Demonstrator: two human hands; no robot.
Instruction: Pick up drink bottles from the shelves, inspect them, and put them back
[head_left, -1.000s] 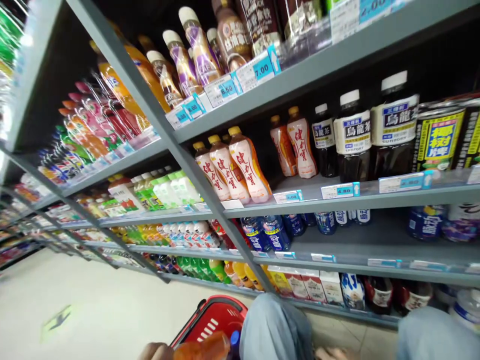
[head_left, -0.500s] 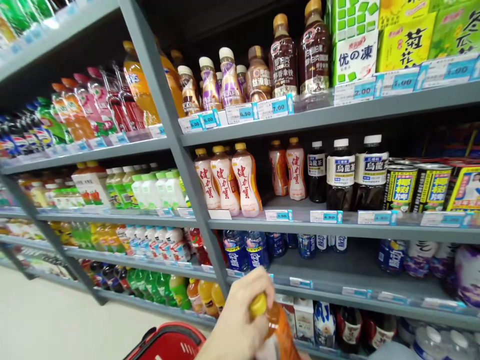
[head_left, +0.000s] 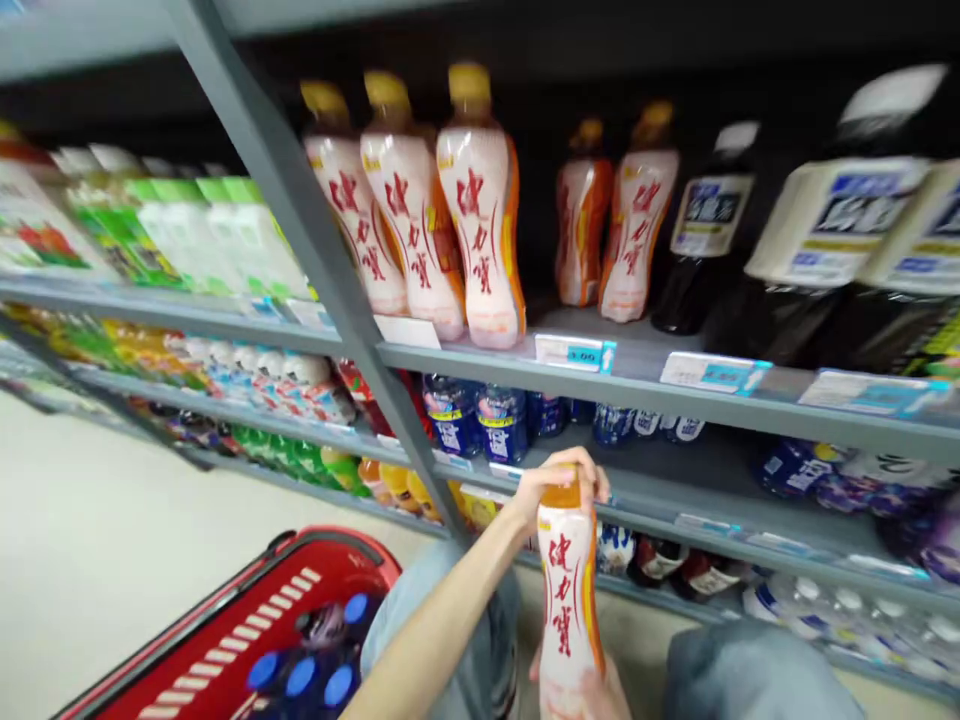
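I hold an orange drink bottle (head_left: 568, 590) with a white label and red characters upright in front of the shelves. My left hand (head_left: 559, 487) is closed over its cap at the top. My right hand (head_left: 592, 695) grips its base at the bottom edge of the view, mostly hidden. On the grey shelf (head_left: 525, 365) above stand matching orange bottles (head_left: 480, 210), three at the left and two further back, with a bare gap of shelf between the groups.
A red shopping basket (head_left: 247, 625) with blue-capped bottles inside stands on the floor at lower left. Dark tea bottles (head_left: 840, 220) stand at the right of the same shelf. Blue bottles (head_left: 480, 430) fill the shelf below. My knees (head_left: 742, 665) are bent below.
The bottle came up from beside the basket and now stands upright before the shelves. My left hand stays on its cap; the view has moved closer to the shelf.
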